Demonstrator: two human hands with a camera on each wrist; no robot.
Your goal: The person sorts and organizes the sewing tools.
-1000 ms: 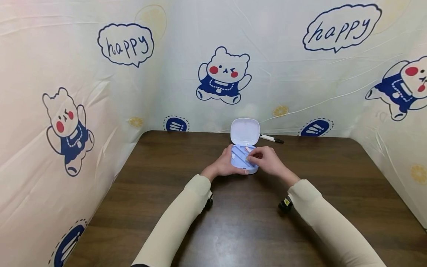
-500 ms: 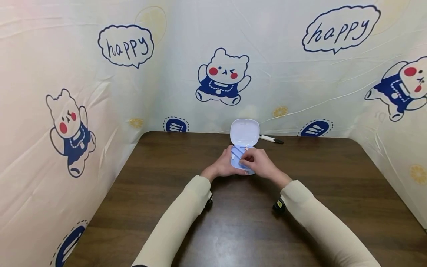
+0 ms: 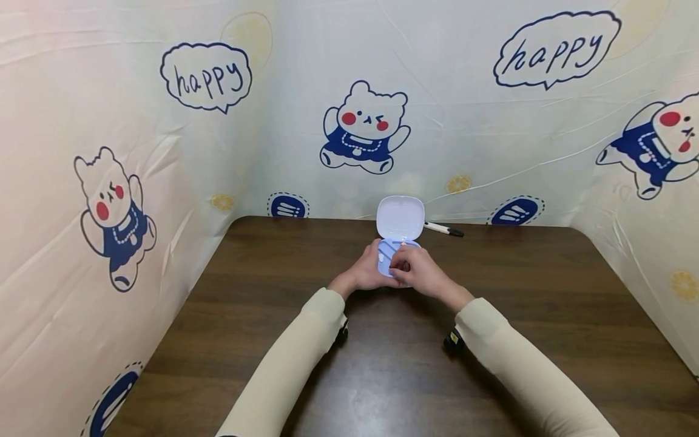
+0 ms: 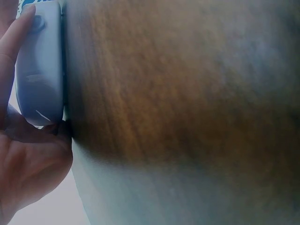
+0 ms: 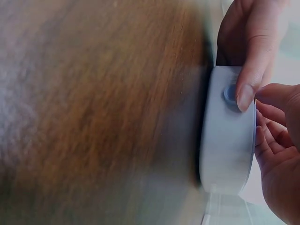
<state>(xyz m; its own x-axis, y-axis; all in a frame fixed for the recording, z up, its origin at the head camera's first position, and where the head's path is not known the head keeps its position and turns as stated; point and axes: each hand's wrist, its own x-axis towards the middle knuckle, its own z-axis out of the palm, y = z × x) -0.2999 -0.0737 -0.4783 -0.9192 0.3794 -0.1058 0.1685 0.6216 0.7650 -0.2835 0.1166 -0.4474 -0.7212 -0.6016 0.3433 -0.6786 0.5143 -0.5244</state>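
Note:
A light-blue hinged case (image 3: 384,250) stands on the table with its pale lid (image 3: 401,217) raised at the back. My left hand (image 3: 366,271) grips the case from the left. Its thumb lies along the front wall beside a round button (image 5: 229,94). Over the right front part of the case is my right hand (image 3: 422,270), its thumb and fingertips bent together at the rim and inside. Whether anything is between them is hidden. Diagonal ridges and a small white piece (image 3: 381,258) show inside the case.
A white marker with a black end (image 3: 445,229) lies behind the case to the right, near the back edge of the brown wooden table (image 3: 295,255). Printed cloth (image 3: 448,91) hangs close around the back and sides.
My right hand has shifted left and toward the front of the case, covering more of its inside. My left hand and the case have stayed in place.

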